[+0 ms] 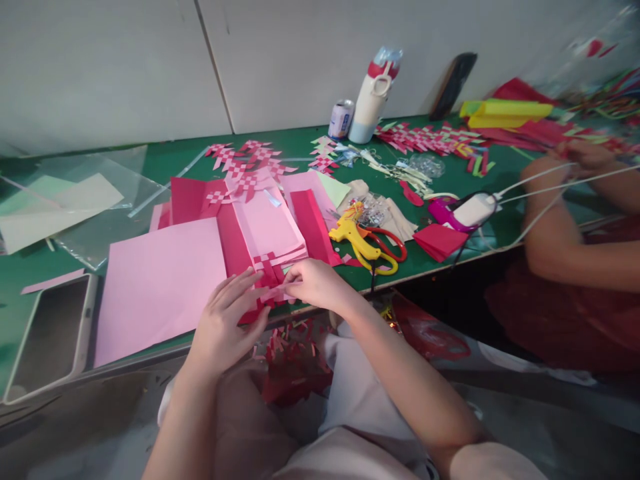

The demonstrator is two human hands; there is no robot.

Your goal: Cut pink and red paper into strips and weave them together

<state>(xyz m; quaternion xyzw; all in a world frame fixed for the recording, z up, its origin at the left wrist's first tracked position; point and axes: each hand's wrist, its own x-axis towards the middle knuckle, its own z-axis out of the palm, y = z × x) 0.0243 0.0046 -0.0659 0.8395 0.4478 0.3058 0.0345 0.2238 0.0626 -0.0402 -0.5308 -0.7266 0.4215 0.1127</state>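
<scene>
At the table's front edge lies a small weave of red and pink paper strips. My left hand rests at its left side, fingers stretched and thumb apart, the tips touching the paper. From the right, my right hand pinches a pink paper strip that crosses the weave. Some fingertips are hidden behind that hand. Just beyond is a stack of pink paper on red sheets. A large pink sheet lies left of my hands. Yellow-handled scissors and red-handled ones lie to the right.
A phone lies at the left edge of the green table. Woven paper chains, a can and a bottle stand or lie behind. At right, another person's hands work near white cables.
</scene>
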